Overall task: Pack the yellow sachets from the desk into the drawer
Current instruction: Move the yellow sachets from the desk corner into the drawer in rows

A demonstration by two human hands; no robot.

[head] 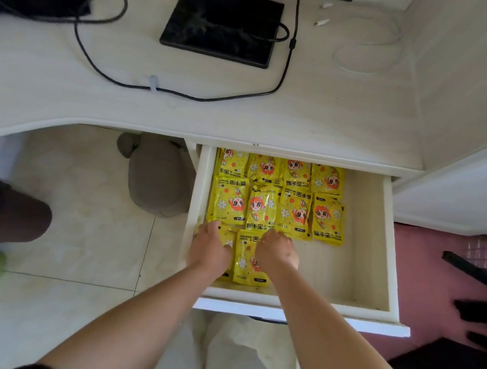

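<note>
The white drawer (386, 257) is pulled out below the desk edge. Several yellow sachets (294, 212) with a cartoon print lie flat inside in two rows at the back left. A third row starts at the front left, where two sachets (246, 261) lie side by side. My left hand (211, 249) rests palm down on the leftmost one. My right hand (277, 251) presses on the right edge of the other, fingers curled down. Whether either hand grips a sachet is hidden under the palms. No sachets show on the desk top (322, 108).
A monitor base (221, 28) and black cables (103, 69) sit on the desk, with a white cable (369, 49) at the right. A grey slipper (157, 173) lies on the tiled floor under the desk. Another person's leg (2, 213) stands at the left. The drawer's right half is bare.
</note>
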